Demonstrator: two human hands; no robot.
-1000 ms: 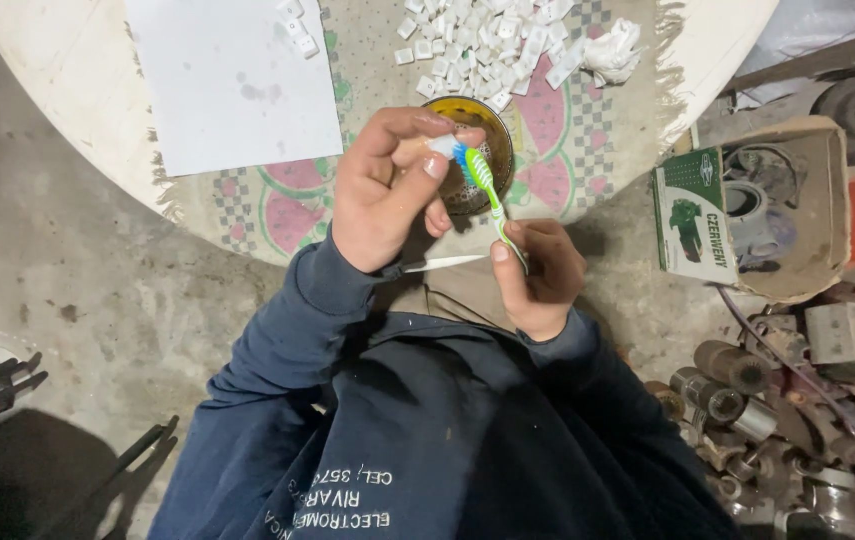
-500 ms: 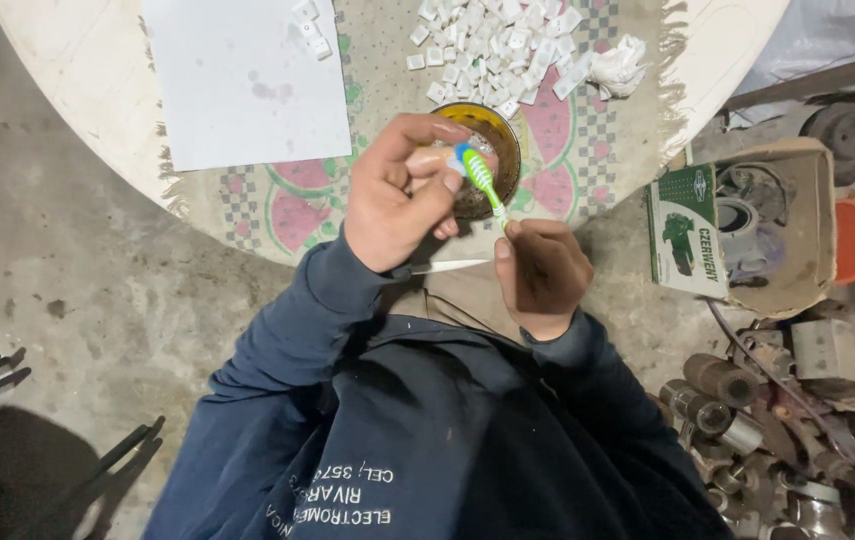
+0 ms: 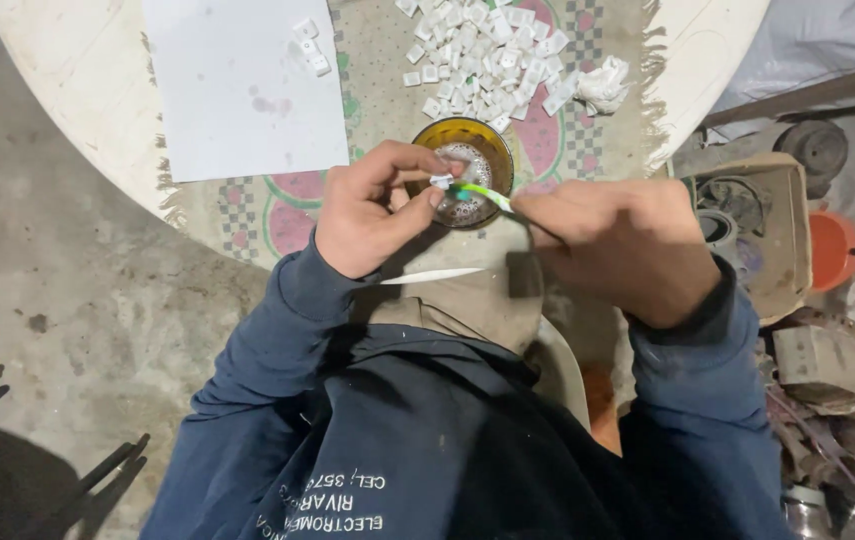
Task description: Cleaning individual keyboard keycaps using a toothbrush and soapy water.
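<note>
Both hands meet over the bowl (image 3: 462, 150) on the tabletop (image 3: 77, 80), left hand (image 3: 372, 210) pinching a small piece (image 3: 440, 182), right hand (image 3: 617, 245) holding a toothbrush (image 3: 477, 193) against it. Paper sheet (image 3: 242, 90) lies left, heap of pieces (image 3: 487, 55) behind.

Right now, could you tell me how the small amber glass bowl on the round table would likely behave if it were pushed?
The small amber glass bowl looks low and wide, so it would probably slide rather than tip. It sits on a patterned fringed cloth, which may drag or bunch. Being glass, it is likely fragile, and it stands near the table's edge.
</note>
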